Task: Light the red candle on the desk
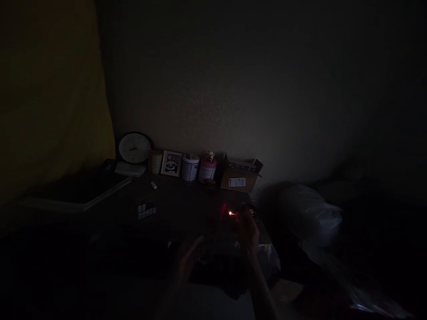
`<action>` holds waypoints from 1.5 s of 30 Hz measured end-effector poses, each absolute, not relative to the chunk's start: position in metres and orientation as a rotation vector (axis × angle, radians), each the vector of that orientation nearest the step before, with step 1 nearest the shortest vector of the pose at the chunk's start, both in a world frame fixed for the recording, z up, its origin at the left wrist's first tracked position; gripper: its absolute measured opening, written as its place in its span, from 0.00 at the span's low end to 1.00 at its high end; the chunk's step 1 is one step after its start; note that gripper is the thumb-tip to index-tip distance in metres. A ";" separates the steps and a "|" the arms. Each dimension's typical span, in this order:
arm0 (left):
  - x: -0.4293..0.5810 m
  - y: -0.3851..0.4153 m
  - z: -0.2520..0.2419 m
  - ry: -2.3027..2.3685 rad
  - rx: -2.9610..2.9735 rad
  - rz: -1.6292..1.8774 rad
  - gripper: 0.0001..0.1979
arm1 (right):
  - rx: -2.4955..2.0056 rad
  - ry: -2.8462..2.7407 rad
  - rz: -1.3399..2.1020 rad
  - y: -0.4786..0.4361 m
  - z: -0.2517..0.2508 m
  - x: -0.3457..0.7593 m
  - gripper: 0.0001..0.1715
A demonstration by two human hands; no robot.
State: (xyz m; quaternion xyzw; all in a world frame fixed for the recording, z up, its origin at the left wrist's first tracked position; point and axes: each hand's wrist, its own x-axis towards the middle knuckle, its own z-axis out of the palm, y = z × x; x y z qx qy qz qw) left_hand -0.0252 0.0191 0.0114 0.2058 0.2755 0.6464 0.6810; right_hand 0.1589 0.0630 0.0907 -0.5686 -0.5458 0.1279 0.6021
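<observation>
In the dim light my right hand (247, 229) is closed on what looks like a lit match (232, 214), a thin stick with a small bright glow at its tip. The glowing end points left, over the right part of the dark table (187, 209). Lower and to the left is my left hand (189, 255), near the table's front edge. Its fingers are dark and blurred, so whether they hold anything cannot be made out.
Along the wall stand a round clock (134, 148), a framed panda picture (171, 163), a white tin (190, 167), a pink container (207, 170) with a figurine (210, 155), and an open cardboard box (238, 177). A small white cylinder (153, 185) lies on the table. Plastic bags (310, 211) are at right.
</observation>
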 end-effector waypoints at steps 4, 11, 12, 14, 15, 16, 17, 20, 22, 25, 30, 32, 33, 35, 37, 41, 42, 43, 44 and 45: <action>-0.025 0.020 0.009 0.595 0.474 1.479 0.14 | -1.290 -1.268 0.358 0.065 0.093 0.157 0.18; -0.025 0.015 0.020 0.671 0.485 1.489 0.13 | -1.217 -1.227 0.417 0.068 0.106 0.150 0.19; -0.025 0.015 0.021 0.671 0.501 1.480 0.13 | -1.204 -1.223 0.425 0.068 0.107 0.150 0.18; -0.026 0.015 0.023 0.666 0.524 1.460 0.13 | -1.178 -1.222 0.443 0.068 0.110 0.148 0.17; -0.026 0.015 0.024 0.660 0.531 1.458 0.13 | -1.168 -1.224 0.452 0.068 0.111 0.148 0.17; -0.027 0.015 0.023 0.656 0.534 1.462 0.13 | -1.160 -1.225 0.461 0.069 0.111 0.147 0.17; -0.027 0.016 0.023 0.653 0.537 1.467 0.12 | -1.155 -1.225 0.468 0.069 0.112 0.147 0.16; -0.027 0.018 0.018 0.670 0.554 1.462 0.12 | -1.156 -1.215 0.479 0.072 0.113 0.145 0.16; -0.026 0.020 0.016 0.708 0.556 1.460 0.13 | -1.165 -1.202 0.474 0.075 0.112 0.145 0.16; -0.025 0.020 0.019 0.743 0.537 1.480 0.14 | -1.180 -1.200 0.472 0.082 0.110 0.146 0.17; -0.027 0.018 0.020 0.785 0.536 1.484 0.13 | -1.212 -1.224 0.442 0.090 0.104 0.148 0.16; -0.029 0.019 0.010 0.807 0.569 1.470 0.13 | -1.213 -1.246 0.430 0.091 0.103 0.148 0.17; -0.030 0.021 0.005 0.804 0.581 1.470 0.13 | -1.211 -1.259 0.425 0.092 0.102 0.148 0.17; -0.032 0.023 -0.004 0.788 0.590 1.467 0.15 | -1.202 -1.280 0.415 0.092 0.102 0.148 0.16; -0.033 0.025 -0.006 0.757 0.614 1.473 0.16 | -1.201 -1.286 0.399 0.093 0.101 0.148 0.16; -0.032 0.024 0.001 0.756 0.604 1.509 0.13 | -1.202 -1.287 0.386 0.095 0.102 0.146 0.17; -0.032 0.024 0.002 0.761 0.597 1.504 0.12 | -1.197 -1.292 0.385 0.094 0.103 0.145 0.17; -0.033 0.024 0.000 0.764 0.595 1.497 0.12 | -1.193 -1.297 0.383 0.094 0.104 0.145 0.17; -0.033 0.025 -0.002 0.767 0.611 1.496 0.13 | -1.191 -1.299 0.380 0.094 0.105 0.144 0.17; -0.034 0.026 -0.005 0.771 0.656 1.491 0.14 | -1.192 -1.301 0.379 0.093 0.106 0.143 0.16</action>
